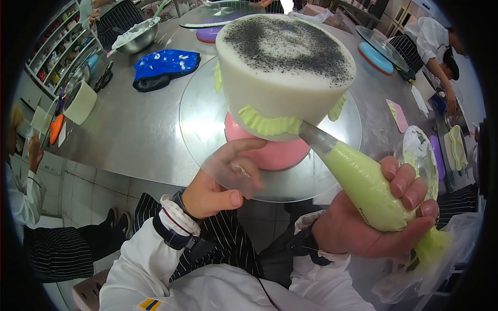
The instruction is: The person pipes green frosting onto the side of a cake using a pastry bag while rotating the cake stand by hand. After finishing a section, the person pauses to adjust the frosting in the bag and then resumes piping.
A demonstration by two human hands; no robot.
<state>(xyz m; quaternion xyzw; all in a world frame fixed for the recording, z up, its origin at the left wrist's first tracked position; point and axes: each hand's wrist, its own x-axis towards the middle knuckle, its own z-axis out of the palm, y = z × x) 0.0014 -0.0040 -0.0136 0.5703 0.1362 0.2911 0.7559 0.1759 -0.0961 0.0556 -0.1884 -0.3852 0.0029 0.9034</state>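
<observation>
A tall white round cake form, speckled black on top, stands on a clear glass turntable with a pink base. Ruffled green icing curves along its lower front side, and more green patches show at its left and right. My right hand is wrapped round a piping bag full of green icing. The bag's tip meets the right end of the front ruffle. Below the turntable's near edge, my left hand has its fingers apart and holds nothing; the fingertips are slightly blurred.
A blue-and-black cloth-like item and a metal bowl of white cream lie to the left on the steel table. Behind is another turntable. At right sit a cream-smeared bowl and a pink card. Other people stand around.
</observation>
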